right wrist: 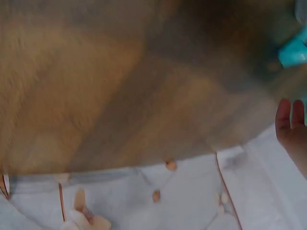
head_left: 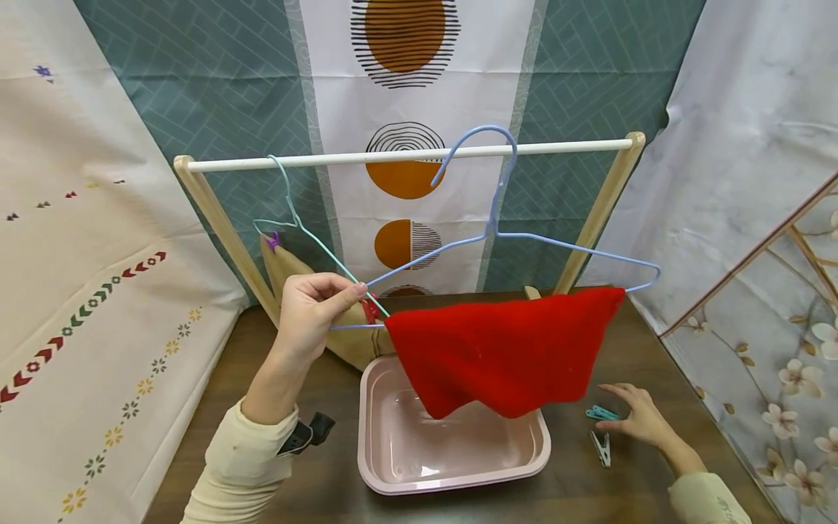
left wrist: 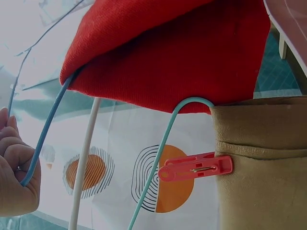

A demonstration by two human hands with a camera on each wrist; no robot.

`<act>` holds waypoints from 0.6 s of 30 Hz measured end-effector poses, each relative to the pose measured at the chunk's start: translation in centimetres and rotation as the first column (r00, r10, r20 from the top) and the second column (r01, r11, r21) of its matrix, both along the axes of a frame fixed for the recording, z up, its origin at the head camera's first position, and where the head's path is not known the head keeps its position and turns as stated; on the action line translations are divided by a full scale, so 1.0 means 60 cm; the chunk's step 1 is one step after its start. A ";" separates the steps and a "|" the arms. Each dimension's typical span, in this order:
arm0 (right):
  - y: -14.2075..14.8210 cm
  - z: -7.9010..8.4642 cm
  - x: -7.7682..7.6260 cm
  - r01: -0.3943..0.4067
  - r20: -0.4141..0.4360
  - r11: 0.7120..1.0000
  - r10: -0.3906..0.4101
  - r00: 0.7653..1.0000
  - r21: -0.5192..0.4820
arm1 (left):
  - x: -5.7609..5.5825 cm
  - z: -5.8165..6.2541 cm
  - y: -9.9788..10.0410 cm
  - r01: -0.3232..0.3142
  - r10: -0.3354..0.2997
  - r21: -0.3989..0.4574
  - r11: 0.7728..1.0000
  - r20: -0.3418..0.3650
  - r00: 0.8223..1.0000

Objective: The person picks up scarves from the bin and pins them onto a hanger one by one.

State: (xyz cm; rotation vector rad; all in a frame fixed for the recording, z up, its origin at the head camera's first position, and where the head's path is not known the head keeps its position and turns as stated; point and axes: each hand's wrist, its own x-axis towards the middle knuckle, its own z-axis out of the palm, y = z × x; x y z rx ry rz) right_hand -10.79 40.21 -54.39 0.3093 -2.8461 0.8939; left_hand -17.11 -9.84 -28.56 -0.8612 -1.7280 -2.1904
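Note:
My left hand grips a blue hanger near its left end, thumb against the fingers. A red cloth is draped over the hanger's lower bar and hangs down above the pink basin. In the left wrist view, the fingers curl around the blue wire. My right hand is over the table at the right, thumb and fingers spread beside a teal clothespin. A grey clothespin lies just below that one.
Behind is a rack with a white rail on wooden legs. A mint hanger hangs at its left, bearing a tan cloth held by a purple clothespin and a red clothespin. Patterned curtains surround the brown table.

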 end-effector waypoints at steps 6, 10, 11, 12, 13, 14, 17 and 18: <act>-0.007 -0.033 -0.001 0.035 -0.022 0.996 -0.033 0.999 0.088 | -0.001 -0.014 0.005 -0.008 0.007 0.018 1.000 0.020 1.000; -0.011 -0.045 0.001 0.059 -0.014 0.991 -0.058 0.998 0.117 | -0.002 -0.032 0.008 -0.023 0.022 0.062 0.998 0.026 0.999; -0.011 -0.047 0.002 0.063 -0.005 0.990 -0.063 0.998 0.125 | -0.002 -0.037 0.008 -0.022 0.020 0.076 0.997 0.027 0.999; -0.012 -0.048 0.002 0.071 0.003 0.989 -0.072 0.997 0.130 | -0.001 -0.040 0.009 -0.018 0.016 0.089 0.996 0.027 1.000; -0.013 -0.049 0.003 0.078 0.004 0.988 -0.080 0.997 0.130 | -0.001 -0.043 0.009 -0.014 0.011 0.103 0.995 0.026 1.000; -0.013 -0.050 0.002 0.083 0.006 0.989 -0.085 0.996 0.120 | -0.001 -0.046 0.010 -0.008 0.005 0.113 0.994 0.023 1.000; -0.015 -0.050 0.002 0.090 -0.018 0.992 -0.088 0.996 0.087 | -0.001 -0.048 0.014 0.008 -0.009 0.131 0.991 0.010 1.000; -0.016 -0.051 0.001 0.090 -0.040 0.993 -0.088 0.995 0.077 | -0.001 -0.048 0.015 0.011 -0.012 0.133 0.991 0.005 1.000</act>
